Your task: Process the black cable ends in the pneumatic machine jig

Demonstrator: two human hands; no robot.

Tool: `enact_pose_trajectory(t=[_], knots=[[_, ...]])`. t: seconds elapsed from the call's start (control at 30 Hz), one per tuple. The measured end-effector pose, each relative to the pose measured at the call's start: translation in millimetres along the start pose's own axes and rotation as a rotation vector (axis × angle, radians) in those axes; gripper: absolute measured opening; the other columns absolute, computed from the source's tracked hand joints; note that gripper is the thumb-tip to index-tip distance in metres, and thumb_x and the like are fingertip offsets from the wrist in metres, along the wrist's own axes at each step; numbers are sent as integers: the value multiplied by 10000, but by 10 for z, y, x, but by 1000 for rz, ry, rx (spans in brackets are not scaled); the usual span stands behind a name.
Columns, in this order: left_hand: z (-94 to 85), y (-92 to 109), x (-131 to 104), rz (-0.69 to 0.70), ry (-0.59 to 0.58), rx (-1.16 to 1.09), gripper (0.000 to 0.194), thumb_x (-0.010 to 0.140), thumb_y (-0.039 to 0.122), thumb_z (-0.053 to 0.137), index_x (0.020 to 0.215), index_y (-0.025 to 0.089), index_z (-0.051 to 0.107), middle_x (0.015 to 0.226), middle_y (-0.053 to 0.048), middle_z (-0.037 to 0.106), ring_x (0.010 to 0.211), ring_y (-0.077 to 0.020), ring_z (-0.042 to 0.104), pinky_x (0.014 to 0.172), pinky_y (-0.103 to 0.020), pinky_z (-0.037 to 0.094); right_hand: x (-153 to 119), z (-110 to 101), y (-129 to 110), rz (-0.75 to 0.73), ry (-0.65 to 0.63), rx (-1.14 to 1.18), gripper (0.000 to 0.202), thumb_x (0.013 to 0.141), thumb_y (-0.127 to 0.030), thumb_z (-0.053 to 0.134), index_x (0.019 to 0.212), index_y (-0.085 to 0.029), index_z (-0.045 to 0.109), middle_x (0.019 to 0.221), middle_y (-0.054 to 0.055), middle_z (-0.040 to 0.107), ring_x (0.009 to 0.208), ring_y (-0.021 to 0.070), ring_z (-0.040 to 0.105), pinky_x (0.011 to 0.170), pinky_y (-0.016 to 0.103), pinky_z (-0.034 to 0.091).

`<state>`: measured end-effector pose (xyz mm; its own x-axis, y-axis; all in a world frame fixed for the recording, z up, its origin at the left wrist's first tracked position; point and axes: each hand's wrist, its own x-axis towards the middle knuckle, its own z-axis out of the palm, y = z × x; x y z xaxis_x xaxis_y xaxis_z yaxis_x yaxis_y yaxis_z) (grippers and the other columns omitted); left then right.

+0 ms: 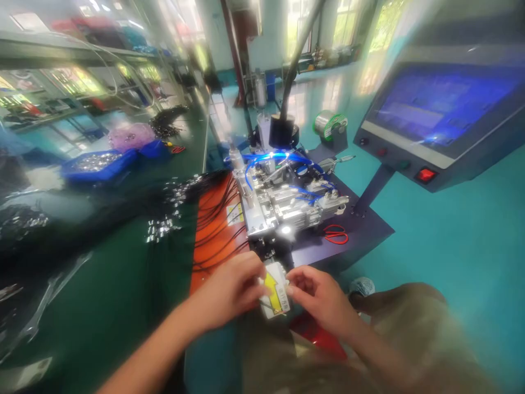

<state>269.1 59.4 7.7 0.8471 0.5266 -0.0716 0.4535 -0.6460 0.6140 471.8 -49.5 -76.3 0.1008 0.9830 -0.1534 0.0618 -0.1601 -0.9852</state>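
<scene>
A white block with a yellow arrow label point(274, 290) sits at the front of a silver metal machine with blue air tubes point(283, 202). My left hand point(241, 282) is at the block's left edge, its fingers curled together over the side. On the other side, my right hand point(318, 295) has thumb and forefinger pinched close to the block's right edge. Whatever either set of fingertips holds is too small or hidden to make out. Several thin black cables point(219, 232) run over the orange panel point(205, 219) left of the machine.
Red-handled scissors point(336, 234) lie on the dark machine table point(361, 235). Behind stands a solder wire spool point(330, 126). A lit screen point(438, 109) rises at right. On the green bench at left are bundled black cables point(102, 213) and a blue tray point(96, 167) of small metal parts.
</scene>
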Motion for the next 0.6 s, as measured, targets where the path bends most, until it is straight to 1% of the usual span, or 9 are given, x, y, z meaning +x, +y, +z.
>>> enact_pose_trajectory(t=[0.07,0.1,0.17,0.23,0.3,0.37,0.5,0.53,0.6], knots=[[-119,35,-80,74,-166,48,119,859,302,690,896,215,617,907,-9,594,825,-152,553,705,-256,422,-10,-12,42,34,14,-5,251,839,-381,682,982,-174,679,848,28,686,768,175,637,705,270,531],[-148,55,-107,98,-200,86,128,844,291,708,911,219,625,922,-9,594,842,-158,550,719,-263,415,-17,-19,59,48,22,-7,254,841,-389,679,979,-175,681,861,33,691,776,179,641,708,273,534],[-136,86,-129,127,-201,167,98,857,262,689,930,221,639,918,-18,590,849,-172,542,731,-286,398,-31,-32,81,59,26,2,258,848,-399,673,977,-176,680,865,35,692,770,178,640,698,274,535],[-56,94,-113,165,-170,210,35,893,228,627,918,217,649,888,-29,587,839,-183,538,734,-305,386,-43,-46,78,55,24,15,255,857,-399,667,975,-174,674,835,27,682,737,170,629,680,271,531],[38,69,-75,207,-151,169,110,932,196,547,920,216,654,893,-38,595,850,-183,545,749,-306,392,-51,-66,53,53,31,13,244,868,-394,658,978,-177,669,799,16,669,709,163,618,661,267,525],[111,10,-31,180,-80,69,144,951,190,499,922,206,640,884,-37,598,824,-167,549,727,-286,407,-48,-90,15,46,47,-5,230,876,-387,652,983,-184,667,785,9,665,699,160,617,656,263,522],[222,-146,50,-10,219,-94,106,930,187,529,900,203,630,856,-29,605,775,-150,559,676,-259,432,9,-112,-74,20,50,-26,205,888,-366,636,990,-190,665,800,7,673,707,158,628,664,257,520],[254,-178,67,-37,281,-109,100,920,184,544,895,206,639,857,-30,608,782,-153,565,684,-263,440,34,-105,-98,21,45,-24,200,886,-358,636,987,-188,665,804,7,675,709,157,629,662,254,520],[323,-224,93,-60,361,-125,90,903,183,569,879,207,652,845,-33,608,787,-159,571,696,-273,451,89,-76,-149,23,30,-24,192,878,-345,637,972,-181,670,800,6,677,707,155,630,647,247,518]])
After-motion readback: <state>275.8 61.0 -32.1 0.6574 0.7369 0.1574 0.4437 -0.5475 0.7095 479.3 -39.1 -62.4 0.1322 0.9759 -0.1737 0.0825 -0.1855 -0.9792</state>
